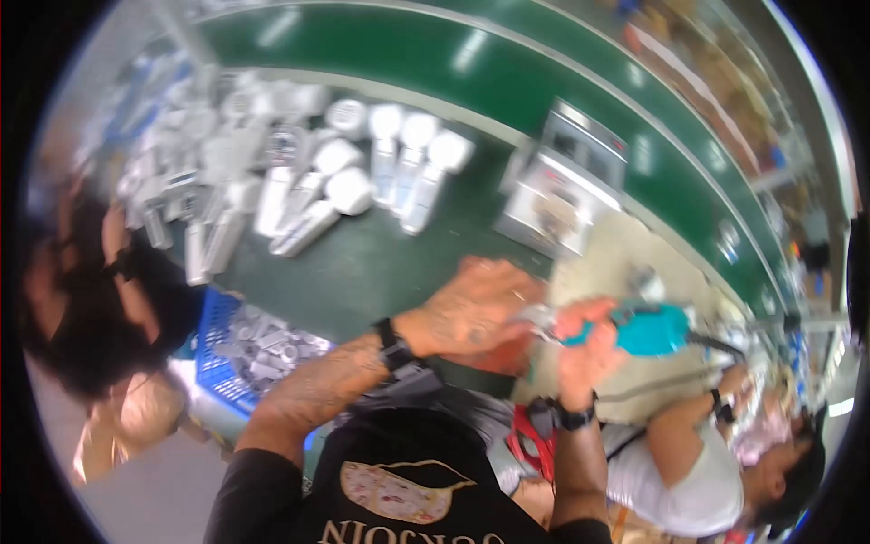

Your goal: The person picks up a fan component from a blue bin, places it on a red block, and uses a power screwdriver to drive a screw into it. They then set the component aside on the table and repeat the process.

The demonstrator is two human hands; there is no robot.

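Note:
My right hand (589,358) is wrapped round a teal corded hand tool (654,328), perhaps an electric screwdriver; its tip points left. Just beyond that tip is my left hand (473,304), back upward and fingers curled. Whatever lies in those fingers is hidden and blurred. Several white round-headed handles (424,179), like handheld fans or shower heads, lie on the green table (390,263) ahead and to the left.
A white product box (555,204) stands beyond my hands. A blue basket (214,349) of grey parts sits by my left arm. One person (100,317) is at the left, another (693,462) at the right. A green panel (362,50) runs behind the table.

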